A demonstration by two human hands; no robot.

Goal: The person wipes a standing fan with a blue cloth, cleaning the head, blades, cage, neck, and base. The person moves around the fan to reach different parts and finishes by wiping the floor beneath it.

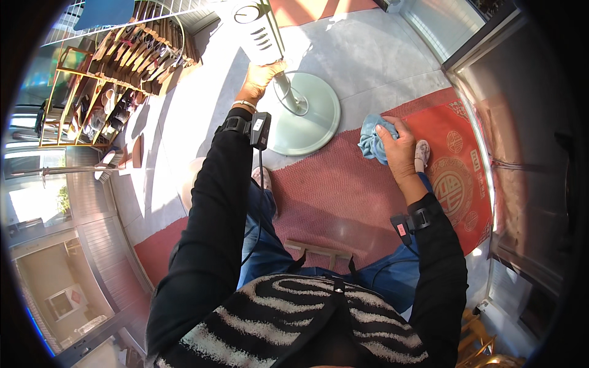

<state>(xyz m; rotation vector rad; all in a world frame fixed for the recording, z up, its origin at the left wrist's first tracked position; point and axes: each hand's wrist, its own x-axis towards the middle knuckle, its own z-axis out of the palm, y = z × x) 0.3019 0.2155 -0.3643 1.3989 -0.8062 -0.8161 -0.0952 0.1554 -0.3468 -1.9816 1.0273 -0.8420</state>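
My left hand (260,82) grips a white floor-standing appliance at the lower end of its housing (261,39), where the pole begins. That housing has a round dial and a row of dark slots. Below it, a short pole (286,92) rises from a pale round base (317,122), and a thin cord loops around the pole. In my right hand (399,149) is a crumpled light-blue cloth (371,138), held above the mat to the right of the base. My left fingers are partly hidden behind the housing.
A red mat (340,198) lies under my feet, beside a patterned red doormat (453,175) by the door. To the left stand a rack of shoes (106,110), many hangers (142,55) and a broom (108,166). A white wire rack (158,14) crosses the upper left.
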